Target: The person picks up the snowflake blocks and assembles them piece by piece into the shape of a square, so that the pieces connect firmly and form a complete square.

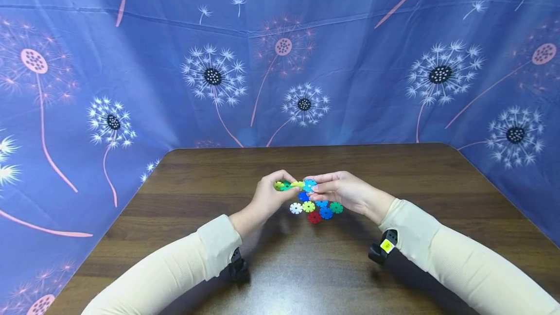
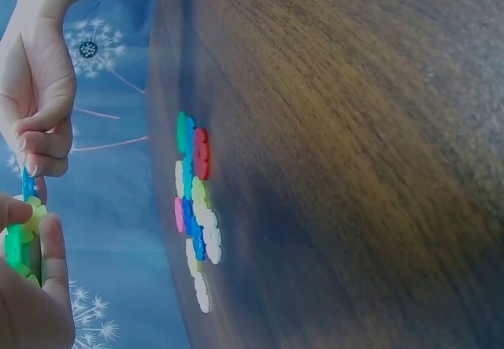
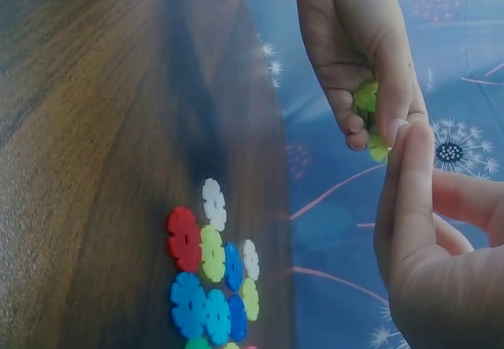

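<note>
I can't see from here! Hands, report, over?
Left hand grips joined green-and-yellow plastic snowflake discs. Right hand pinches light-blue plastic disc. Loose coloured discs below, nothing blocking.

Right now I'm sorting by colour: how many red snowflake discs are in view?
1. The red disc lies flat on the table at the near edge of the loose pile, below both hands. Others may be hidden under discs or inside either grip.

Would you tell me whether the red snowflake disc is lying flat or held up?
Flat: the red snowflake disc lies on the table, untouched.
</note>
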Tool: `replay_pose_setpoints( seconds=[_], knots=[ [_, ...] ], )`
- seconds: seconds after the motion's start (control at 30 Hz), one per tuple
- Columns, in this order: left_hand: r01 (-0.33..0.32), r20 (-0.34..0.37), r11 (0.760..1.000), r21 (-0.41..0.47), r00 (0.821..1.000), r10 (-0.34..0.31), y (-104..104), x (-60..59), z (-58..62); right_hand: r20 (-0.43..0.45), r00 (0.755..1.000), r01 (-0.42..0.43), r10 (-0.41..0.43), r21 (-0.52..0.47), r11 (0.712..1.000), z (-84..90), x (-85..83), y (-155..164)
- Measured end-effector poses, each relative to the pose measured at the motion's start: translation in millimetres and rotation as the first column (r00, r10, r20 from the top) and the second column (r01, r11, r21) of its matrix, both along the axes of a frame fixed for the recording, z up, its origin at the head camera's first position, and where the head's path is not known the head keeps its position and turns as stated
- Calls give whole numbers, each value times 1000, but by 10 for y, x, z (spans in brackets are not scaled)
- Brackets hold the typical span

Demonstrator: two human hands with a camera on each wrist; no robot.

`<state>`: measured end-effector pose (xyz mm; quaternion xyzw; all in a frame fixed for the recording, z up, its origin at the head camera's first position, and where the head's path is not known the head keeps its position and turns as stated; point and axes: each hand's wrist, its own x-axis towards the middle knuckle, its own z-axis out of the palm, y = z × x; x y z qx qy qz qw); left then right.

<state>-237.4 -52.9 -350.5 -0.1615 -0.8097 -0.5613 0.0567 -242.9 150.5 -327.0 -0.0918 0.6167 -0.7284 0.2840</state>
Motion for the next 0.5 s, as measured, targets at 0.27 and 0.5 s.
replay_pose_setpoints(
  seconds=[0.27,0.5],
  knots=[
    [18,21,1000,-6,1000,-18,12,-17,-16,8,999,35,-35,-15,999,-15,35,-32],
    [30,-11,999,-14,999,-30,8,-35,-7,11,999,42,-41,-8,999,7,47,-37]
  ],
)
